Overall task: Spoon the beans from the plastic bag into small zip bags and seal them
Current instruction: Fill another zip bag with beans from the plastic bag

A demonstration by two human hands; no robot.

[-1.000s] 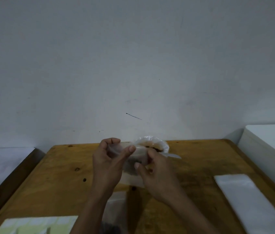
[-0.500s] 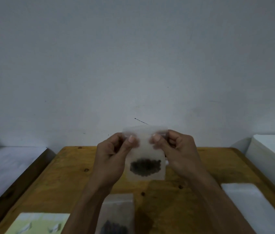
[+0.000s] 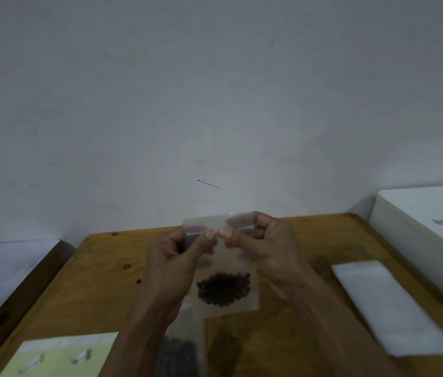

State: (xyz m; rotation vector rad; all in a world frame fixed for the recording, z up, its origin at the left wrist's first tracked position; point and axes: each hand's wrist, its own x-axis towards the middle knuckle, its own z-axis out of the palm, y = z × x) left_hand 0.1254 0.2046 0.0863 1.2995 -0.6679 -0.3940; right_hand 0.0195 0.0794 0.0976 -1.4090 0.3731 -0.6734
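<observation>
Thumbs of left hand (image 3: 171,263) and right hand (image 3: 274,251) pinch zip bag (image 3: 225,268) top; press along whole strip, keep beans (image 3: 223,289) low.

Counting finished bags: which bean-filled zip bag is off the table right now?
The upright zip bag pinched by both hands; the other bag lies flat on the table.

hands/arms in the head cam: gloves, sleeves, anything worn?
Both hands are bare: no gloves on the left hand or the right hand. No rings, watch or bands show. Forearms are uncovered down to the bottom edge of the frame, so no sleeves are in view. Fingernails look short and unpainted.
</observation>
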